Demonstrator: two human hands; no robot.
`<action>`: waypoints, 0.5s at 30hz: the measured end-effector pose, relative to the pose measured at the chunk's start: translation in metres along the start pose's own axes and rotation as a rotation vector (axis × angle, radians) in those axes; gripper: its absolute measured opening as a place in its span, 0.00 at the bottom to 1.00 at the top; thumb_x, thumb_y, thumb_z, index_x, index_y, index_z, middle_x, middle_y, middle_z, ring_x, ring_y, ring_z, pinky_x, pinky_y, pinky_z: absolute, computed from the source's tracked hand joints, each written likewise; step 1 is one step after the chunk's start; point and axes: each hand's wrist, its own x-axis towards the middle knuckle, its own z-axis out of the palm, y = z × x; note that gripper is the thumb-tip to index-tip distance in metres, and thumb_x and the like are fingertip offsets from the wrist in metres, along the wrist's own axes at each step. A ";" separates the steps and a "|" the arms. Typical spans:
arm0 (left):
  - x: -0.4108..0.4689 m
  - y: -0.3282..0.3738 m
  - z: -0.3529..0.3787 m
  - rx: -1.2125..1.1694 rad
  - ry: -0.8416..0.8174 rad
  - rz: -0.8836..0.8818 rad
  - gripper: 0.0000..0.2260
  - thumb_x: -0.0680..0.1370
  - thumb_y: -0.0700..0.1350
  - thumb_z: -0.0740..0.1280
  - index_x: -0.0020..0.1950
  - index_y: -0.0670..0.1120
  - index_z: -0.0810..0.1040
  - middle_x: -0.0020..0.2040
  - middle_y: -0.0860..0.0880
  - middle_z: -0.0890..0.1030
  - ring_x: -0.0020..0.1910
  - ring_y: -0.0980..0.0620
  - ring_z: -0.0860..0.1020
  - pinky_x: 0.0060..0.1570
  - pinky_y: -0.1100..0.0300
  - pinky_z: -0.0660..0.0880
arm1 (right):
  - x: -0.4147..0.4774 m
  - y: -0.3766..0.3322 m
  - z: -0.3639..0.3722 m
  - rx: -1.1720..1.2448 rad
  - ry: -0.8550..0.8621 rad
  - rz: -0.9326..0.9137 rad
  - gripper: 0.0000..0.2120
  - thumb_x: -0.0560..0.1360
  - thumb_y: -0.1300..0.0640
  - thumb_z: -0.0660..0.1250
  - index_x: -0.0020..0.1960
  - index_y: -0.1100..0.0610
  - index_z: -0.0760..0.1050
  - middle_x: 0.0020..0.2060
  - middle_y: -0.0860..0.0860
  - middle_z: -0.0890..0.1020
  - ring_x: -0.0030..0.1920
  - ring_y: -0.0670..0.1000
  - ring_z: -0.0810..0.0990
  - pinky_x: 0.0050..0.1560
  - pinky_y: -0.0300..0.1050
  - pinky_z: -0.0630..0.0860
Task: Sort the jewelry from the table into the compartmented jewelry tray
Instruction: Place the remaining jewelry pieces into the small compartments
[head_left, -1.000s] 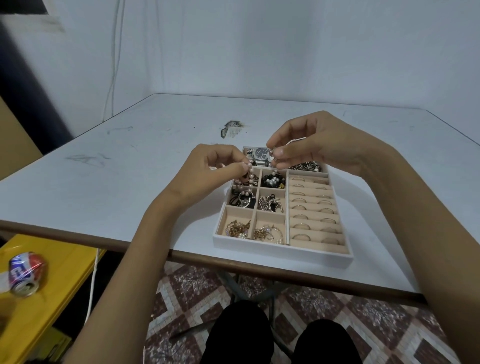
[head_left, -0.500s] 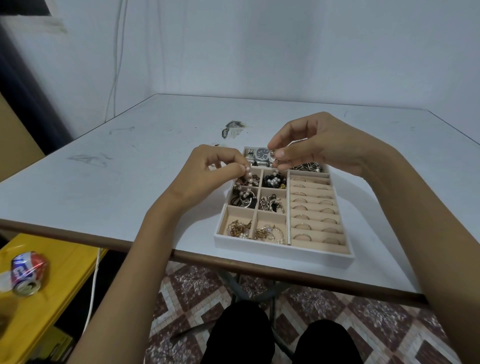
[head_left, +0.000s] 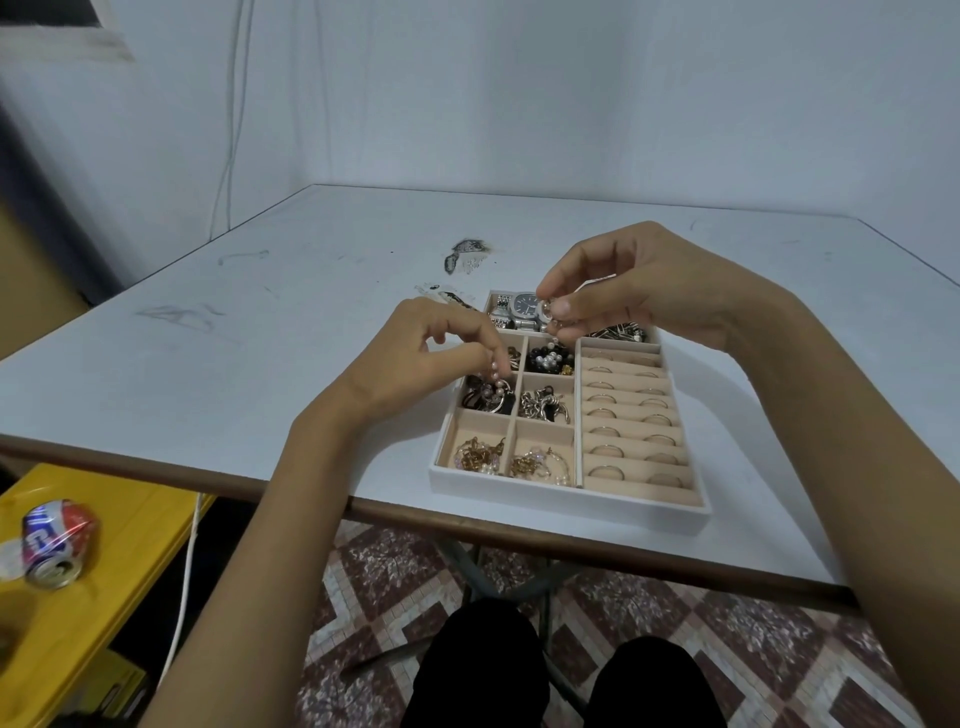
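Observation:
A white compartmented jewelry tray (head_left: 561, 498) with beige lining sits near the table's front edge. Its right column holds several rings in slots (head_left: 631, 415); the left cells hold chains, beads and a watch (head_left: 524, 306) at the back. My left hand (head_left: 431, 358) pinches one end of a pink pearl strand (head_left: 496, 376) over the left middle cell. My right hand (head_left: 639, 291) pinches a small silvery piece (head_left: 551, 310) above the tray's back; whether it belongs to the same strand is unclear.
The white table (head_left: 260, 364) is scuffed, with a dark worn patch (head_left: 465, 254) behind the tray. A yellow bench (head_left: 104, 597) with a crushed can (head_left: 57, 540) stands low on the left. A white cable (head_left: 187, 571) hangs beside the table edge.
My left hand has lowered slightly, and the pearl strand hangs down further into the left middle cell. My right hand has barely moved.

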 end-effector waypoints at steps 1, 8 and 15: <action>-0.001 0.000 0.000 -0.007 -0.009 0.000 0.11 0.68 0.48 0.63 0.38 0.45 0.84 0.35 0.49 0.83 0.39 0.55 0.80 0.49 0.58 0.67 | 0.000 0.000 0.000 0.000 0.001 -0.001 0.09 0.68 0.68 0.72 0.49 0.63 0.81 0.41 0.57 0.83 0.41 0.55 0.85 0.47 0.42 0.81; -0.001 0.005 -0.001 -0.089 0.004 0.026 0.11 0.71 0.35 0.60 0.38 0.37 0.83 0.34 0.44 0.83 0.37 0.53 0.81 0.43 0.67 0.73 | -0.001 -0.002 0.002 -0.006 -0.012 -0.016 0.10 0.66 0.65 0.73 0.47 0.62 0.82 0.40 0.58 0.83 0.40 0.55 0.84 0.47 0.44 0.81; 0.004 -0.013 -0.006 0.217 0.357 -0.108 0.10 0.70 0.44 0.61 0.40 0.57 0.80 0.41 0.55 0.83 0.48 0.58 0.79 0.48 0.61 0.71 | -0.002 -0.005 0.005 -0.111 -0.019 -0.029 0.10 0.66 0.64 0.75 0.47 0.60 0.82 0.37 0.54 0.84 0.35 0.47 0.80 0.34 0.36 0.75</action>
